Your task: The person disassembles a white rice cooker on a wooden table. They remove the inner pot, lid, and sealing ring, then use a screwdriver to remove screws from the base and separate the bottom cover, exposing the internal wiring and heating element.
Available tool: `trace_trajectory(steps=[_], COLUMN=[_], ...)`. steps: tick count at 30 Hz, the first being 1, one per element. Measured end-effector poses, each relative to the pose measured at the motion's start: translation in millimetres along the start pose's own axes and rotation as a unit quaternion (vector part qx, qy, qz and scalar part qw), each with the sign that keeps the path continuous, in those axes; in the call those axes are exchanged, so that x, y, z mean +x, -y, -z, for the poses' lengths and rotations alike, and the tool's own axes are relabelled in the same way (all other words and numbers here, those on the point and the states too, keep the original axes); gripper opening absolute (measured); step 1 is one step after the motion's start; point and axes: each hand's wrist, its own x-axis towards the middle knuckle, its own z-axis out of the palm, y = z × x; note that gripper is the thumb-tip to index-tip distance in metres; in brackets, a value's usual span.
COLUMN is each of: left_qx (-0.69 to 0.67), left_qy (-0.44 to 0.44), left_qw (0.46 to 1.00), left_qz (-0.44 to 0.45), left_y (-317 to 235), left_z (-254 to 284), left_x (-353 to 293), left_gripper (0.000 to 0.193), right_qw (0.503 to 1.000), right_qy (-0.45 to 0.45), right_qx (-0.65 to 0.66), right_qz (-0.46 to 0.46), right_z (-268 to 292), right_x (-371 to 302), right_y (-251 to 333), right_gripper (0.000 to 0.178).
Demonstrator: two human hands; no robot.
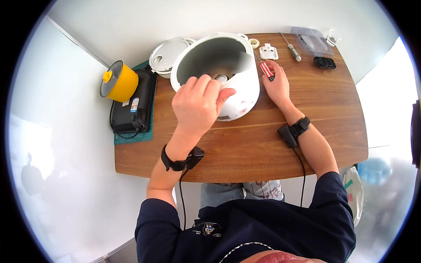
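Note:
A white rice cooker body [245,90] with a floral print stands at the far middle of the table, its lid off and its grey inside showing. My left hand [197,103] is closed at the cooker's near rim, fingers curled over the edge and thumb pointing right. Inside, a round metal piece [222,79] shows at the bottom. To the right of the cooker, my right hand [276,83] has its fingers around a screwdriver [266,70] with a red-and-white striped handle. The screwdriver's thin shaft points away from me, close to the cooker's side.
Behind the cooker at left lies a round white lid [165,57]. A yellow pot [123,83] sits on a black appliance [129,115] over a green mat [147,131]. Far right are a tape roll [254,43], white plastic part [269,52], second screwdriver [294,51], clear tray [307,39] and black item [324,62].

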Motion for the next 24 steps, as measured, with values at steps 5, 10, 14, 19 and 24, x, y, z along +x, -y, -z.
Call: trace_trajectory(steps=[5, 10, 14, 19, 24], left_qx=[-0.124, -0.236, -0.252, -0.324, -0.438], left_qy=[-0.107, -0.132, -0.16, -0.185, -0.204], left_qw=[0.985, 0.944, 0.922, 0.857, 0.75], left_qz=[0.056, 0.19, 0.245, 0.355, 0.452], left_y=[19.9, 29.9, 37.8, 50.0, 60.3], left_z=[-0.7, -5.6, -19.5, -37.9, -54.1], left_x=[0.5, -15.1, -27.6, -44.3, -54.6], left_gripper=[0.03, 0.036, 0.042, 0.048, 0.05], right_qw=[1.0, 0.999, 0.999, 0.998, 0.999], right_qy=[-0.003, -0.002, -0.005, -0.025, -0.025], right_qx=[0.011, 0.049, 0.035, 0.053, 0.048], right_qz=[-0.015, -0.016, -0.01, -0.013, -0.003], right_z=[2.3, 7.0, 5.1, -0.7, -1.8], right_x=[1.2, -1.9, 1.9, 3.3, 3.4], right_y=[2.1, 7.8, 0.6, -2.1, -8.1], right_gripper=[0.052, 0.05, 0.049, 0.045, 0.043])
